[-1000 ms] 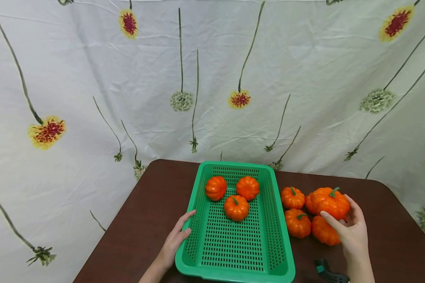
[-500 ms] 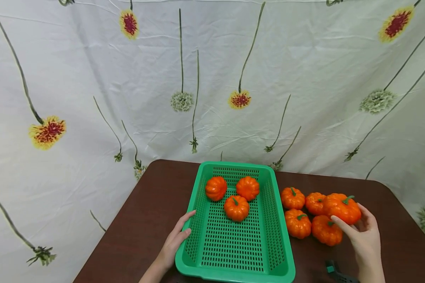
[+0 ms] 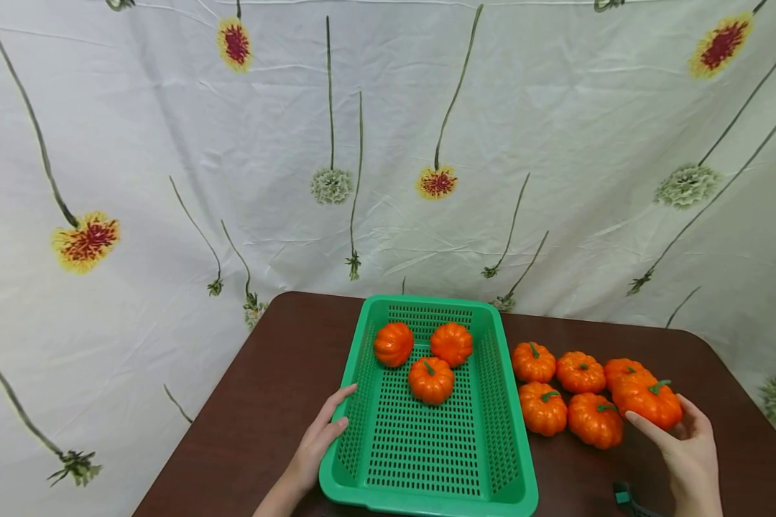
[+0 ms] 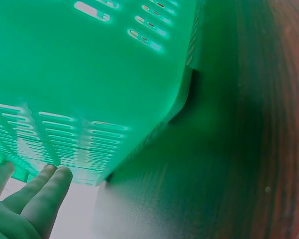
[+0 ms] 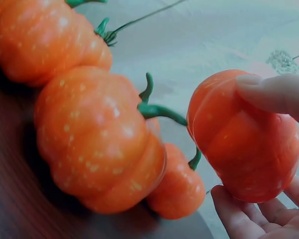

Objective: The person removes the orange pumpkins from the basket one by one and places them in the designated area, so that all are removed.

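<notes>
My right hand [image 3: 693,446] grips a small orange pumpkin [image 3: 649,402] with a green stem, thumb on one side and fingers on the other. The right wrist view shows this pumpkin [image 5: 244,139] held beside other pumpkins. In the head view it overlaps a pumpkin [image 3: 623,370] behind it at the end of the group. My left hand [image 3: 310,449] rests against the left side of a green plastic basket [image 3: 527,459], fingers extended. From the left wrist, its fingers [image 4: 47,196] touch the slotted basket wall [image 4: 89,64]. Three pumpkins [image 3: 431,380] lie toward the basket's far end.
Right of the basket, several pumpkins [image 3: 595,420] stand in two rows on the dark brown table [image 3: 284,373]. A black strap piece with a green patch [image 3: 623,495] shows beside the right wrist. A flower-printed white cloth [image 3: 265,143] hangs behind the table.
My right hand has carried its pumpkin rightward and toward me, past the other pumpkins, uncovering those it hid before. The left hand and the basket have stayed in place.
</notes>
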The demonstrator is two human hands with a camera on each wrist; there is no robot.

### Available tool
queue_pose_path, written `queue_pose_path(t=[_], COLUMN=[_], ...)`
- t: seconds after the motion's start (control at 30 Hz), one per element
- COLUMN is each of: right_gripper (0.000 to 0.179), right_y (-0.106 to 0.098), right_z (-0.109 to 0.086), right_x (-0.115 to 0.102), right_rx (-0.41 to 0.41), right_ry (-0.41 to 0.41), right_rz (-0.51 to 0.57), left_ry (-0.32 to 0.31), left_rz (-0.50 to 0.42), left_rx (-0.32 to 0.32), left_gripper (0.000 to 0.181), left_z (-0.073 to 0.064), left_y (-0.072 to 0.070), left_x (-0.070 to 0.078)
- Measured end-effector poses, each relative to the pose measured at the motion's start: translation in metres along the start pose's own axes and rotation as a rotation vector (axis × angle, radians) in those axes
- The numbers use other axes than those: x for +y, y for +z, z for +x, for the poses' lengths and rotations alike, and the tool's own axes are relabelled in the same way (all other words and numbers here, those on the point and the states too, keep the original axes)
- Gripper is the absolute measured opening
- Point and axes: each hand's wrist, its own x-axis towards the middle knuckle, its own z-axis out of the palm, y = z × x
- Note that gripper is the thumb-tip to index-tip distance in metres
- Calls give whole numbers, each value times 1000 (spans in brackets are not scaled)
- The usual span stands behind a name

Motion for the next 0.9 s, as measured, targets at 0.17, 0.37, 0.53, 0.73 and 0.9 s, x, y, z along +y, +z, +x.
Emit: queue_pose_path(t=[0.17,0.37,0.53,0.73,0.9], right_gripper=[62,62,79,107,107], right_y=[-7,-5,-4,-10,-6], right_z=[3,-3,-5,3,0], right_x=[8,0,-4,5,-2], right_rx=[-31,46,72,76,74], right_ry=[-56,56,114,159,196], right_rz=[74,2,-96,-216,-305], left_ry=[-7,6,13,18,17], left_rz=[1,9,16,38,39], left_rx=[6,0,-8,-11,-11], left_gripper=[44,44,44,44,44], left_z=[0,0,-1,0,0], left_y=[0,0,0,0,-1], left_x=[0,0,1,0,0])
